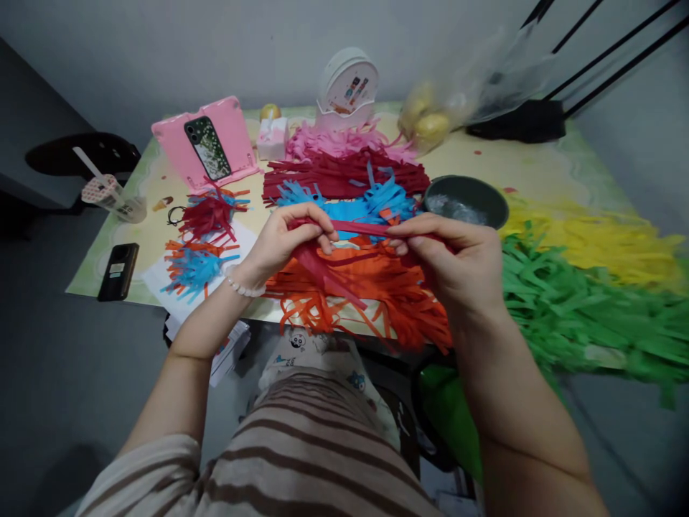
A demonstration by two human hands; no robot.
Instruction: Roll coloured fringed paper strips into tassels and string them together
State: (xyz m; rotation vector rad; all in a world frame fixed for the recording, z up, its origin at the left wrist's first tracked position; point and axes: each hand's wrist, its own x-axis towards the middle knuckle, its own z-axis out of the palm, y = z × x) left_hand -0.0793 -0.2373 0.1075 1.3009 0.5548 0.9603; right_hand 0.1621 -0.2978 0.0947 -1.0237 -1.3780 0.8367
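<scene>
My left hand [284, 240] and my right hand [457, 262] are both closed on a bundle of dark red paper strips [359, 229], stretched between them above the table's near edge. More of the red strips hang down from my left hand [323, 271]. Under my hands lies a heap of orange fringed paper [377, 294]. Behind it sit blue fringed paper [355, 205], a dark red pile [334, 176] and a pink pile [334, 140]. A bead bracelet [242, 289] circles my left wrist.
Green fringe [581, 309] and yellow fringe [603, 237] fill the right side. A dark bowl [467, 201] stands mid-table. On the left are finished tassels [207, 215], a pink stand with a phone [207, 147], a black device [118, 271] and a cup with a straw [110, 195].
</scene>
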